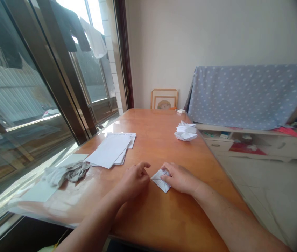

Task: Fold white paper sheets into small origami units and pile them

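Note:
A small square of folded paper (161,182), with printed or written marks and crease lines, lies on the table with one corner towards me. My right hand (177,177) holds its right side, thumb on top and the other fingers bent round the far edge. Just left of the paper is my left hand (137,177), its index finger raised and curved apart from the rest. Nothing shows in that hand, though its lower fingers are partly hidden. Farther off on the right stands a stack of folded white paper pieces (185,131) with pointed tips.
Loose white sheets (110,150) lie to the left, near a crumpled grey cloth (77,170) and a clear plastic cover (66,203). The wooden table (148,140) runs towards the wall, where a framed picture (164,99) leans. Glass doors (33,91) border the left side.

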The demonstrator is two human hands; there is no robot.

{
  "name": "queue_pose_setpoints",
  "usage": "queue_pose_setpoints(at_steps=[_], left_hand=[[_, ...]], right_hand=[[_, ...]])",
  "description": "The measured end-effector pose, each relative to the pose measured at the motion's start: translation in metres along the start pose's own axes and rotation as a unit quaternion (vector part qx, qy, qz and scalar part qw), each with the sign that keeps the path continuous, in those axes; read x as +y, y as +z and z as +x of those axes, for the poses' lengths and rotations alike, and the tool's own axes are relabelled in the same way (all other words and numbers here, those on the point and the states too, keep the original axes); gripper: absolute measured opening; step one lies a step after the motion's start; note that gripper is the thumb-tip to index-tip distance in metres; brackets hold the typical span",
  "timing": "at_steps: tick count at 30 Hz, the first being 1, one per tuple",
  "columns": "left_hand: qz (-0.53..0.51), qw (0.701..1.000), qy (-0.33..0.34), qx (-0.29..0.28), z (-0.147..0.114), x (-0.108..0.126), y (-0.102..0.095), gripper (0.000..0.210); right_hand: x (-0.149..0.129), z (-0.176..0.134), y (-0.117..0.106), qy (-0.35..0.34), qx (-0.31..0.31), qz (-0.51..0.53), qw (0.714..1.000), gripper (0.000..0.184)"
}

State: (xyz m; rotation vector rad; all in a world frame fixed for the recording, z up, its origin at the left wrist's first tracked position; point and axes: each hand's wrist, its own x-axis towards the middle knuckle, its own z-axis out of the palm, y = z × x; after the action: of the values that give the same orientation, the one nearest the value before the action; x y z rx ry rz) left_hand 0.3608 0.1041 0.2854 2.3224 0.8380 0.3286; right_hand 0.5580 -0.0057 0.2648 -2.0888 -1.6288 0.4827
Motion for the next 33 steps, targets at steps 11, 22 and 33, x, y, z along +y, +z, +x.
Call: queue_pose_setpoints(at_steps=[11, 22, 33], left_hand=[[0.067, 0.994, -0.084, -0.01, 0.022, 0.022, 0.01, 0.036], [0.023, 0.998, -0.061, -0.028, 0.024, 0.012, 0.005, 0.038], [0.04, 0.999, -0.031, -0.016, 0.018, 0.003, 0.011, 0.022]], right_hand=[[0.001, -0.002, -0.002, -0.016, 0.011, -0.027, 0.999, 0.025], [0.007, -0.001, -0.002, -0.03, 0.008, 0.009, 0.999, 0.031], [0.016, 0.0, -0.008, 0.07, 0.077, 0.038, 0.994, 0.018]])
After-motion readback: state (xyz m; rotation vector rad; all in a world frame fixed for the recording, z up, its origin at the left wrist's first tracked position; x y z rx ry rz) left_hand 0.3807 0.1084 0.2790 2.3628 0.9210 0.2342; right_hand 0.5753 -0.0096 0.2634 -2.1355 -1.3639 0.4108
